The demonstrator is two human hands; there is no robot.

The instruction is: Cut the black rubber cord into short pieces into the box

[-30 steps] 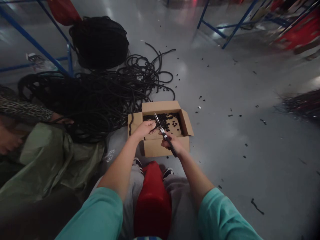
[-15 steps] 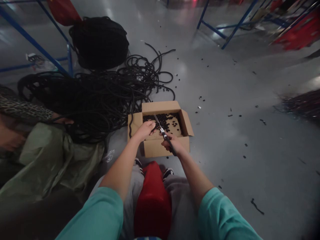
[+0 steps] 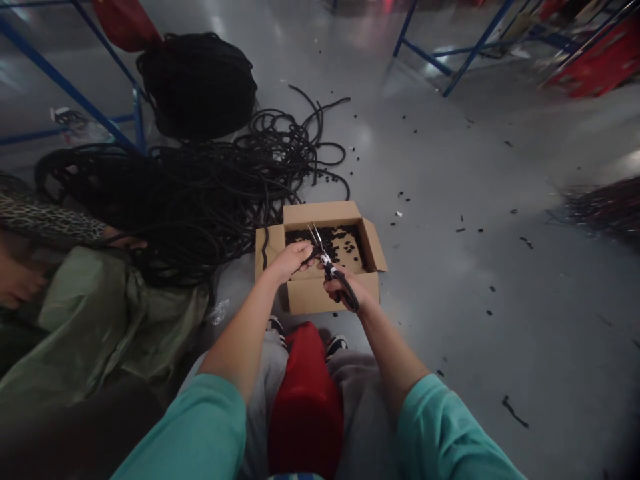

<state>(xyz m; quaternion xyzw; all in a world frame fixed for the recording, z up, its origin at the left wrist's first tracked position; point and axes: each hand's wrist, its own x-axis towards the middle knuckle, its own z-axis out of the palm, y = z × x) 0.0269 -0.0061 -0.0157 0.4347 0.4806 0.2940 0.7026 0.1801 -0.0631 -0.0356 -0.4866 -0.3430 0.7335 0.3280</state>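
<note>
Over the open cardboard box (image 3: 327, 298), my left hand (image 3: 291, 260) pinches a black cord (image 3: 315, 253), whose end sticks out toward the scissors. My right hand (image 3: 345, 285) is closed around the black-handled scissors (image 3: 327, 265); their blades are parted and point forward, beside the cord end. Many short black pieces (image 3: 350, 247) lie inside the box. Another stretch of cord hangs across the box's left flap.
Tangled black cord (image 3: 215, 180) spreads left of the box, with a big black coil (image 3: 200, 83) behind. Another person's hands (image 3: 20, 277) are at the far left, by a green cloth (image 3: 110, 313). Blue metal frames stand at the back. A red object (image 3: 306, 400) is between my legs.
The scissors' blades and handles have spread apart. The cord over the left flap has shifted slightly. Both hands stay in nearly the same place.
</note>
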